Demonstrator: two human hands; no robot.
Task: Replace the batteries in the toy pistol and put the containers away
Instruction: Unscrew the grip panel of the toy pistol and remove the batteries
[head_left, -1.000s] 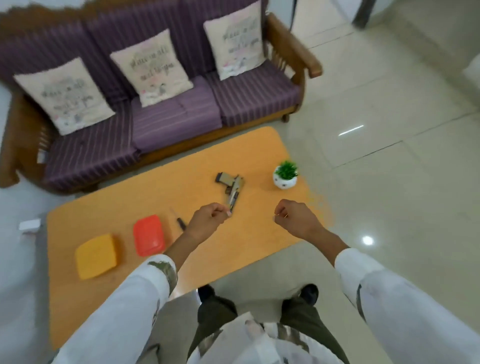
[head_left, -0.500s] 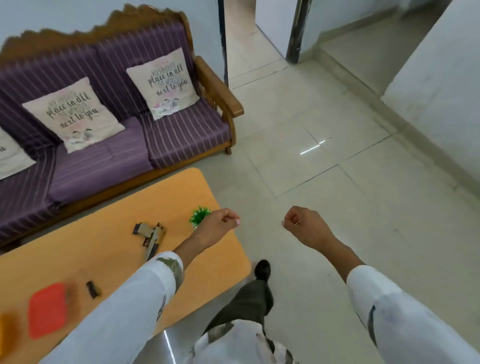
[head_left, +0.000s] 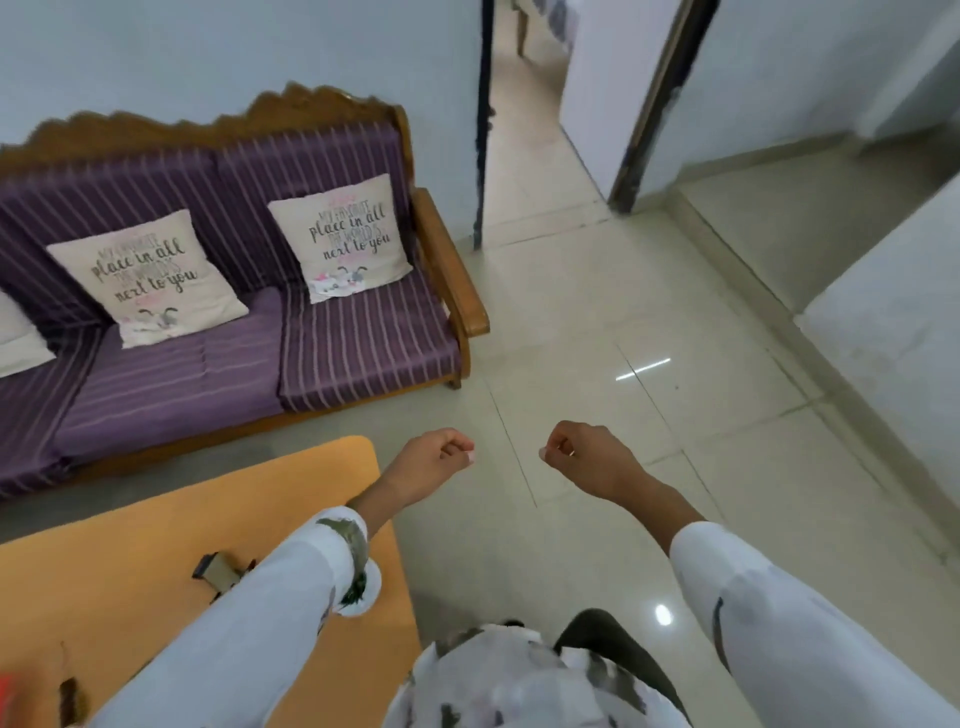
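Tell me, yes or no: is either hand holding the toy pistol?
No: the toy pistol lies on the orange table, while the left hand and right hand hover over the floor.

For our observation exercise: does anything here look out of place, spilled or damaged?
Nothing stands out. The pistol lies on the table, partly hidden by the left sleeve. The left hand and right hand are curled over the floor.
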